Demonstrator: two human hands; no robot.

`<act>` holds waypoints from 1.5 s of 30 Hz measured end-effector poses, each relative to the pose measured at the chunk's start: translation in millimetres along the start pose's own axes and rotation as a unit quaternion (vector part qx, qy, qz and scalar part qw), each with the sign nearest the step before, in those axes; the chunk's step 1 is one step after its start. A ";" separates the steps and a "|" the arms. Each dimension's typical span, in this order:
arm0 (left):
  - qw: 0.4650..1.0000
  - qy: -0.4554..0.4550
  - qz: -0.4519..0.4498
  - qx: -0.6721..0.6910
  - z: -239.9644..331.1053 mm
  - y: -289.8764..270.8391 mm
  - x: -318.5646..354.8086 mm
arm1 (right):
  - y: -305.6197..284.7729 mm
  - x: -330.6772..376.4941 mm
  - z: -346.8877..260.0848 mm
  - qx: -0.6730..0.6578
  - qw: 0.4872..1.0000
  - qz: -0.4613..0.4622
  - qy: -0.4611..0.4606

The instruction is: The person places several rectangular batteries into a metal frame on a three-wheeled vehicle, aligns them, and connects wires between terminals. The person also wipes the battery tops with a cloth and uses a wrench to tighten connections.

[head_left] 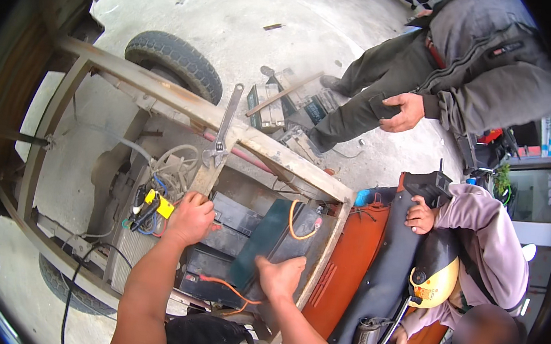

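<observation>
Our left hand (189, 218) is closed on the lower end of a flat rusty metal bar (206, 180). Our right hand (281, 276) grips the near edge of the tilted dark green rectangular battery (263, 242), which sits among black batteries (231, 224) inside the rusty cart frame (164, 97).

No screens or signs showing; only grey boxy packs (269, 106) on the concrete at twelve o'clock (faces too small to make out).

1. I see bright, even daylight; the concrete floor (250, 12) is near washed out.
2. Shadows are soft and faint.
3. Straight edges bend toward the dark circular rim.
4. Centre is sharp; the lower right corner is blurred.
</observation>
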State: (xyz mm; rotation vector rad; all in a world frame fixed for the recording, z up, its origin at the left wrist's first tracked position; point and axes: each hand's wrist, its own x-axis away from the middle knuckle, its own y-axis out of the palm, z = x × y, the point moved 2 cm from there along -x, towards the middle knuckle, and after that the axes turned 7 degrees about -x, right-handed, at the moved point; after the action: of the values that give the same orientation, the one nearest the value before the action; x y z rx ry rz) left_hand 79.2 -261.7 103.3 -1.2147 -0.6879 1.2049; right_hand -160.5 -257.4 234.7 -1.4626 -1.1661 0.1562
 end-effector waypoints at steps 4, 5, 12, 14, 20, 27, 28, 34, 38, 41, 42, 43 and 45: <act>0.999 -0.002 -0.007 0.031 -1.7 3.5 2.1 | -23.9 -9.3 1.3 0.070 0.988 -0.093 -0.105; 0.999 -0.001 0.007 0.048 -2.1 3.3 2.5 | -25.4 -11.8 3.6 0.100 0.981 -0.109 -0.123; 1.000 -0.005 0.004 0.029 2.1 3.5 -1.8 | -16.8 -21.8 16.3 0.194 0.943 -0.095 -0.255; 1.000 -0.012 -0.007 0.018 3.1 4.3 -2.3 | -15.1 -24.2 14.5 0.189 0.941 -0.081 -0.268; 1.000 -0.004 -0.030 0.006 2.2 5.0 -1.4 | -12.5 -30.9 -0.8 0.143 0.947 -0.072 -0.279; 0.999 0.002 -0.041 -0.017 0.6 -0.4 -3.5 | -36.1 -47.2 -25.5 0.175 0.941 -0.211 -0.196; 0.999 0.001 -0.036 -0.015 1.1 -1.4 -2.8 | -42.1 -50.5 -30.4 0.175 0.942 -0.218 -0.183; 0.999 -0.012 -0.035 0.003 1.1 -2.5 -2.4 | -51.7 -72.1 -66.3 0.219 0.909 -0.239 -0.262; 0.999 -0.014 -0.041 0.002 -0.2 1.0 -0.9 | -48.0 -81.4 -80.4 0.251 0.859 -0.203 -0.397; 0.999 -0.011 -0.046 -0.001 -0.6 3.7 1.4 | -37.6 -93.5 -95.0 0.271 0.827 -0.213 -0.444; 0.999 -0.008 -0.040 -0.005 -1.3 4.5 1.0 | -33.6 -97.7 -100.7 0.277 0.822 -0.216 -0.449; 0.999 -0.008 -0.040 -0.006 -1.5 4.9 1.2 | -29.8 -101.0 -106.3 0.296 0.808 -0.221 -0.460; 0.999 -0.006 -0.033 -0.003 -1.6 4.5 1.0 | -23.4 -104.6 -116.5 0.306 0.797 -0.226 -0.469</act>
State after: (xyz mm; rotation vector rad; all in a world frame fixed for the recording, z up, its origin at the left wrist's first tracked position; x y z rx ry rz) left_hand 79.6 -261.7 98.3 -1.1818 -0.7359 1.1568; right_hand -145.7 -415.0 234.7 -0.4357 -1.9793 0.9112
